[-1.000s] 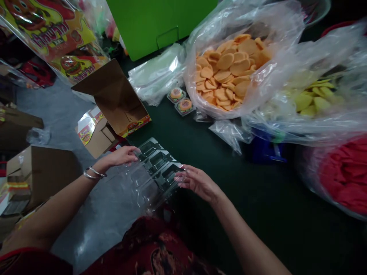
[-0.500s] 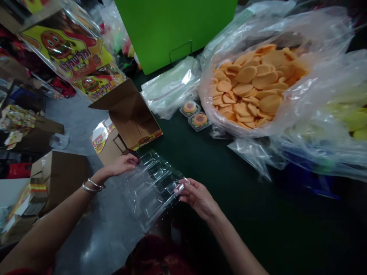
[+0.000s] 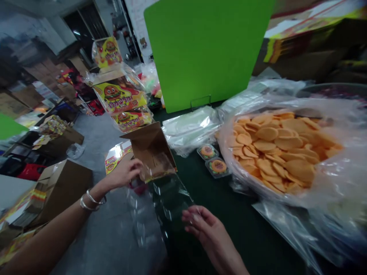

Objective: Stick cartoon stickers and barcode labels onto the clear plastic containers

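A clear plastic tray (image 3: 169, 194) with moulded compartments slants over the edge of the dark table, its far end inside an open cardboard box (image 3: 149, 143). At the tray's left edge, beside the mouth of the box, my left hand (image 3: 126, 173) is closed with curled fingers. My right hand (image 3: 205, 225) pinches the right edge of the tray, nearer to me. Motion blur and the see-through plastic make the exact finger contact faint. Two small clear packs (image 3: 217, 167) with burger-like pieces lie right of the box.
A large plastic bag (image 3: 229, 152) of orange discs (image 3: 266, 133) stands on the right. Clear bags (image 3: 192, 130) lie behind the box, before a green panel (image 3: 206, 49). Printed burger boxes (image 3: 120, 95) are stacked at the back left. A brown carton (image 3: 67, 191) stands at the left.
The tray has moved forward from in front of the box, and its far end is now within the box opening. Both hands stay at its sides. The head view has tilted up.
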Demonstrator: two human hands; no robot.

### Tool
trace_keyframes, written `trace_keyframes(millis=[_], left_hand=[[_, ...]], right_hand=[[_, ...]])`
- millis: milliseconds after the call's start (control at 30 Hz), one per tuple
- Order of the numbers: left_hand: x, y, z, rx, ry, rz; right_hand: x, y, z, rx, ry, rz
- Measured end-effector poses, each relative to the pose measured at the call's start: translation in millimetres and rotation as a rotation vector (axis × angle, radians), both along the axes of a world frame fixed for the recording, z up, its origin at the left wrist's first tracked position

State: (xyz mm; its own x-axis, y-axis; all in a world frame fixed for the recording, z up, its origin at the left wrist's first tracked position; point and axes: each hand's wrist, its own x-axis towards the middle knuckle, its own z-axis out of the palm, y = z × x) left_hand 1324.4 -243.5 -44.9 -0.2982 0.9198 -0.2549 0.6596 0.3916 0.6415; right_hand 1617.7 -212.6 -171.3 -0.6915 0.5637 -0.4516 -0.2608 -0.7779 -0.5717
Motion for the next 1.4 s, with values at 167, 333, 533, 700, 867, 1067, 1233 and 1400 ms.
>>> trace_keyframes(millis=[167, 333, 533, 700, 867, 1067, 1233, 1400], left_hand=[[2, 23, 64.4, 0.559, 0.79, 0.128], [-18, 16, 24.7, 0.684, 1.004, 0.075], [-52, 16, -32.9, 0.448, 1.03, 0.018], [-61, 42, -31.8, 0.189, 0.999, -0.034], [-61, 60, -16.2, -0.017, 1.006, 0.01], [-64, 49, -18.1, -0.132, 1.087, 0.1], [-67, 49, -25.6, -0.181, 0.993, -0.032], [-67, 89, -47.5, -0.201, 0.85, -0.248]], right_hand=[[-69, 64, -3.8, 0.84, -0.317, -0.089], [-120, 105, -18.2, 1.202, -0.588, 0.041], [-133, 108, -33.7, 1.426, -0.897, 0.317], [-137, 111, -32.2, 1.508, -0.985, 0.43], [-145, 119, -33.0, 1.439, -1.06, 0.434], [-156, 135, -42.4, 1.293, -1.186, 0.408], [-157, 137, -45.5, 1.311, -1.182, 0.424], [-158, 133, -47.6, 1.373, -1.147, 0.468]])
